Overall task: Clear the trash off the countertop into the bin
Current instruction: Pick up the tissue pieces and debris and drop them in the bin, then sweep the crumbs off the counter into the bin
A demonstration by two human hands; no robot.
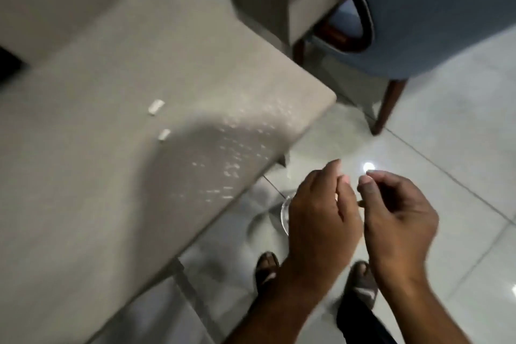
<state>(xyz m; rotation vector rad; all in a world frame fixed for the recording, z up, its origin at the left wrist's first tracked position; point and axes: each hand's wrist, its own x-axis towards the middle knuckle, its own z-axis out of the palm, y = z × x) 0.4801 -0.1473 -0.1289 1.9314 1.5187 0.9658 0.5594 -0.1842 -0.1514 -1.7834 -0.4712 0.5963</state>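
Observation:
Two small white scraps, one farther back (156,107) and one nearer (164,135), lie on the grey countertop (83,176). White crumbs (231,168) are scattered near its right corner. Both hands hover over the floor, to the right of the countertop edge. My left hand (315,212) is curled, seen from the back. The rim of a clear round container (284,215) shows from under its left side, apparently held in the palm. My right hand (399,218) has thumb and forefinger pinched together, with nothing visible between them. I see no bin.
A blue upholstered chair (418,31) with dark wooden legs stands at the back right, beside a grey cabinet (268,0). Glossy white floor tiles (460,148) lie below the hands. My sandalled feet (268,268) stand close to the countertop edge.

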